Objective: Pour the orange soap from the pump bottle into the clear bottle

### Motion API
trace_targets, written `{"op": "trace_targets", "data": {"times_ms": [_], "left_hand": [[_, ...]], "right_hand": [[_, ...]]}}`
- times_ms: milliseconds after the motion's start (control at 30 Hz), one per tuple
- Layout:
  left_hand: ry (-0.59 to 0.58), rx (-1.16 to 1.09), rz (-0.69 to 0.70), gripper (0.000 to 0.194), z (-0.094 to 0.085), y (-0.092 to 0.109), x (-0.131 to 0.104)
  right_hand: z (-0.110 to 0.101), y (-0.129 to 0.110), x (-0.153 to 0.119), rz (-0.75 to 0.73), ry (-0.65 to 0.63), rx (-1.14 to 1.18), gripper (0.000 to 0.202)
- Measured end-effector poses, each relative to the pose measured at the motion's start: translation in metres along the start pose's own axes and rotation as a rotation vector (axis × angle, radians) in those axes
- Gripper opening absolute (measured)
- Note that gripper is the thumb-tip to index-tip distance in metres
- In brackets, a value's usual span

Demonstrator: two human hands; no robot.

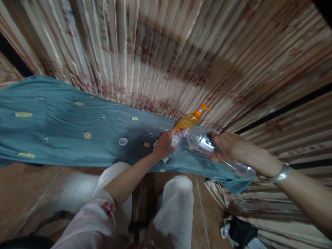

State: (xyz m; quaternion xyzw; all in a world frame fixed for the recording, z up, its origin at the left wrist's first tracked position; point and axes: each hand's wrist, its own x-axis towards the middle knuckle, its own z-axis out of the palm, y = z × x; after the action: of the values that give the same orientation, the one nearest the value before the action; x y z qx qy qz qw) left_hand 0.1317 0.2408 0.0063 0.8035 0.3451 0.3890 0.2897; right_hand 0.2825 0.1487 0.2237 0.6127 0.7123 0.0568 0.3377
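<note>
My right hand (225, 147) is wrapped round a large clear plastic bottle (199, 140), which lies tilted with its neck toward the left. My left hand (165, 143) holds a small clear container (176, 139) at the bottle's mouth; whether the two touch is unclear. Just behind them stands an orange pump bottle (188, 121) with an orange nozzle. Beneath my left hand a crumpled whitish cloth or wrapper (166, 159) partly shows. A small white round cap or cup (123, 141) lies to the left on the teal cloth.
A teal patterned cloth (62, 124) covers the long narrow surface. Behind it hangs a striped, pleated curtain (155, 62). My knees (178, 193) are below the front edge, above a brown tiled floor (38, 193). Dark and white items (242, 231) lie at lower right.
</note>
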Motion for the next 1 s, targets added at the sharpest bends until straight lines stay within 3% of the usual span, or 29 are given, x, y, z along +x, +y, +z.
{"op": "trace_targets", "data": {"times_ms": [1000], "left_hand": [[0.016,-0.003,-0.022,0.073,0.0014,-0.0003,0.0]], "right_hand": [[-0.0012,0.0003,0.0021,0.001,-0.012,0.029,0.05]]}}
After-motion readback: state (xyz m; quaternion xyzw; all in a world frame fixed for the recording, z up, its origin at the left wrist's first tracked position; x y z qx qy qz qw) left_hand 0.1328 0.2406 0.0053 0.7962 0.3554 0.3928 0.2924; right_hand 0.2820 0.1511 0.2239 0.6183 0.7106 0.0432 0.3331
